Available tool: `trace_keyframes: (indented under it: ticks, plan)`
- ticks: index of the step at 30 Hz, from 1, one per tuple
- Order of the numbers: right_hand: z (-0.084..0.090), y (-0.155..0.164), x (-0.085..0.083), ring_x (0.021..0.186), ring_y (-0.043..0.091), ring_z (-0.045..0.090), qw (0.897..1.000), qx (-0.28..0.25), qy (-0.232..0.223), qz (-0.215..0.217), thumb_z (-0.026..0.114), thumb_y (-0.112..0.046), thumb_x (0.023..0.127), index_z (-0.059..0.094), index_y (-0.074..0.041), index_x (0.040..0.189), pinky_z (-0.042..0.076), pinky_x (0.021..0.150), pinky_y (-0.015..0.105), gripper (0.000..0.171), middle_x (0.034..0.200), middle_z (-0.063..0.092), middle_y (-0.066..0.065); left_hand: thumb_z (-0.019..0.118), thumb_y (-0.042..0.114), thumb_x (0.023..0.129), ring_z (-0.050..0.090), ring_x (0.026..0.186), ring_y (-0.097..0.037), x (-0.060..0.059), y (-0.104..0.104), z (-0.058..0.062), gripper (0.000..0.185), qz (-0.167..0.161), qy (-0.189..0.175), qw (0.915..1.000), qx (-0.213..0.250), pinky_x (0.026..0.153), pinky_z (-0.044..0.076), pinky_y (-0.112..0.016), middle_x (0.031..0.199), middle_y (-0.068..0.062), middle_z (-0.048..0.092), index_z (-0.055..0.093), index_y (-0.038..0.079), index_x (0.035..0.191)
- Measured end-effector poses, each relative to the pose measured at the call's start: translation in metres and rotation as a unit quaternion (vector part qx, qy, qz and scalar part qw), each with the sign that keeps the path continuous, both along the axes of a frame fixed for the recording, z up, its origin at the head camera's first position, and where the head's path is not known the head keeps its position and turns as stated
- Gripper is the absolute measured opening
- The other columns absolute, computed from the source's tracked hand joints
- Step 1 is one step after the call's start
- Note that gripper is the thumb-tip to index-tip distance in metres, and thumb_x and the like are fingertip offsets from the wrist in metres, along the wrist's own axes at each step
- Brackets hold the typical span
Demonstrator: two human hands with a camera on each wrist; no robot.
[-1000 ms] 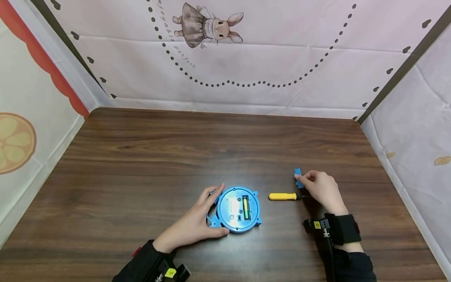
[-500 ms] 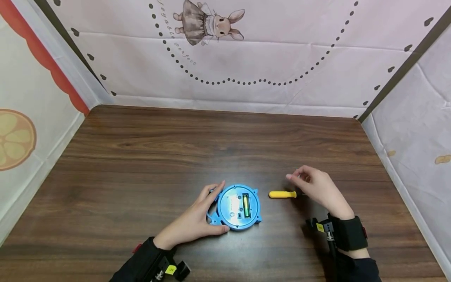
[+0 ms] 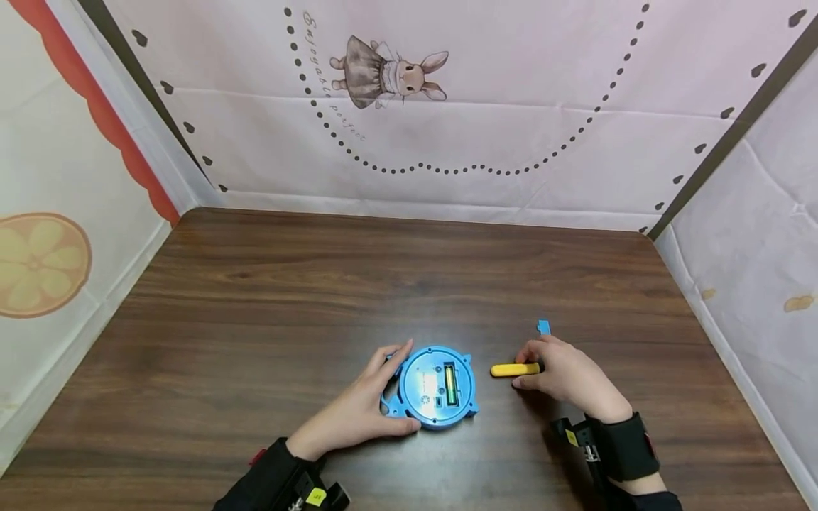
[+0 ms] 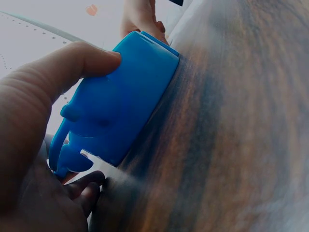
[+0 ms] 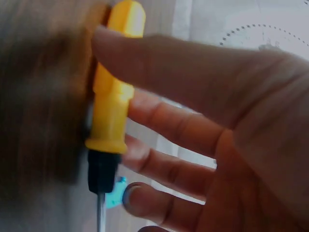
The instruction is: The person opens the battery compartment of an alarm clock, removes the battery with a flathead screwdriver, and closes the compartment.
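Note:
On the table (image 3: 307, 284), a round blue plastic device (image 3: 415, 383) lies with its back up. Its open battery compartment (image 3: 451, 384) holds one battery. My left hand (image 3: 364, 408) grips the device from the left, thumb at the near edge and fingers round the far side; the left wrist view shows the thumb on its blue side wall (image 4: 130, 82). To the right, my right hand (image 3: 565, 376) holds a yellow-handled screwdriver (image 3: 511, 370). In the right wrist view, the thumb crosses the yellow handle (image 5: 110, 116), fingers behind it, and the metal shaft (image 5: 101, 212) points down the frame.
A small blue cover piece (image 3: 544, 327) lies just beyond my right hand, partly hidden by it. Printed cloth walls stand at the back (image 3: 486, 135), left (image 3: 57, 170) and right (image 3: 754, 234) of the table.
My right hand has let go of the small blue piece, lifted off, and come down and nearer onto the screwdriver handle. My left hand stays on the blue device.

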State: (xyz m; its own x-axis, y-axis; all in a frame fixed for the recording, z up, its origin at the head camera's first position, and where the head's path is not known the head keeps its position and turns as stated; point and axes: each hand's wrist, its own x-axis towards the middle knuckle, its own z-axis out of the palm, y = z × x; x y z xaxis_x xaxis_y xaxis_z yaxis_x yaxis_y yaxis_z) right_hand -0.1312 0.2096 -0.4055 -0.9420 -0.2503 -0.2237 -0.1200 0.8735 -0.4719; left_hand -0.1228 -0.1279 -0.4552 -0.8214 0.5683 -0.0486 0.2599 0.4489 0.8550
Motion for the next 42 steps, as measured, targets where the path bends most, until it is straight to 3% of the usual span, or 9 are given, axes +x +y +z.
trace_keyframes:
  ticks: [5,10,13,17,22,26,33,42]
  plan:
    - [-0.005,-0.010,-0.001,0.068,0.015,0.048,0.999,0.002,0.037,0.003,0.076,-0.021,0.091,0.068,-0.012,0.096,0.041,0.061,0.032,0.013,0.083,0.056,-0.002,0.084,0.048,0.079,0.035,0.139,-0.022,0.002,-0.001,-0.001,0.110,-0.004,-0.006,1.0000,0.003,0.108,0.035,-0.053,0.155,0.004,0.025,0.017,0.025,0.163]
    - [-0.001,-0.016,-0.002,0.056,0.014,0.044,0.995,-0.047,0.082,-0.037,0.063,-0.024,0.102,0.061,-0.004,0.109,0.035,0.051,0.028,0.021,0.073,0.053,0.001,0.083,0.048,0.080,0.036,0.139,-0.025,0.002,-0.003,-0.001,0.110,-0.004,-0.004,1.0000,0.001,0.107,0.036,-0.053,0.156,0.001,0.025,0.017,0.024,0.163]
    - [0.011,-0.021,-0.001,0.065,0.017,0.051,0.982,-0.132,0.116,-0.064,0.056,-0.026,0.105,0.056,-0.003,0.120,0.040,0.054,0.028,0.027,0.085,0.060,0.005,0.083,0.048,0.080,0.036,0.139,-0.026,0.002,-0.004,-0.001,0.109,-0.004,-0.002,1.0000,0.000,0.107,0.036,-0.054,0.155,0.000,0.026,0.017,0.023,0.163]
    - [0.028,-0.033,0.002,0.081,0.026,0.058,0.957,-0.251,0.127,-0.069,0.052,-0.031,0.107,0.046,-0.006,0.137,0.047,0.064,0.029,0.039,0.106,0.066,0.010,0.084,0.047,0.079,0.036,0.139,-0.027,0.002,-0.004,0.000,0.110,-0.004,0.002,1.0000,0.001,0.108,0.036,-0.055,0.155,-0.001,0.027,0.018,0.021,0.163]
    - [0.035,-0.061,0.000,0.080,0.031,0.059,0.932,-0.332,0.131,-0.062,0.055,-0.029,0.106,0.043,-0.008,0.139,0.051,0.065,0.029,0.041,0.103,0.067,0.010,0.085,0.046,0.079,0.035,0.140,-0.029,0.001,-0.003,0.001,0.110,-0.001,0.003,1.0000,0.000,0.110,0.033,-0.056,0.155,-0.002,0.027,0.018,0.022,0.163]
    - [0.029,-0.078,-0.002,0.078,0.031,0.062,0.926,-0.339,0.151,-0.060,0.061,-0.025,0.103,0.043,-0.008,0.132,0.053,0.065,0.027,0.038,0.097,0.067,0.009,0.084,0.046,0.079,0.034,0.141,-0.029,0.001,-0.003,0.002,0.109,-0.003,-0.004,1.0000,-0.007,0.110,0.033,-0.057,0.156,-0.003,0.026,0.018,0.023,0.163]
    - [0.019,-0.093,-0.005,0.074,0.014,0.059,0.935,-0.277,0.218,-0.044,0.065,-0.021,0.100,0.048,-0.006,0.136,0.051,0.067,0.025,0.042,0.090,0.065,0.002,0.084,0.046,0.079,0.034,0.141,-0.030,0.002,-0.003,0.005,0.108,-0.002,-0.012,0.9999,-0.010,0.110,0.033,-0.058,0.156,-0.004,0.026,0.019,0.024,0.163]
    - [0.016,-0.101,-0.008,0.074,0.013,0.057,0.935,-0.262,0.233,-0.047,0.067,-0.023,0.099,0.051,-0.007,0.124,0.051,0.066,0.026,0.035,0.089,0.061,0.002,0.083,0.045,0.080,0.034,0.141,-0.030,0.002,-0.003,0.003,0.107,-0.006,-0.010,0.9999,-0.003,0.110,0.034,-0.059,0.156,-0.004,0.025,0.019,0.023,0.163]
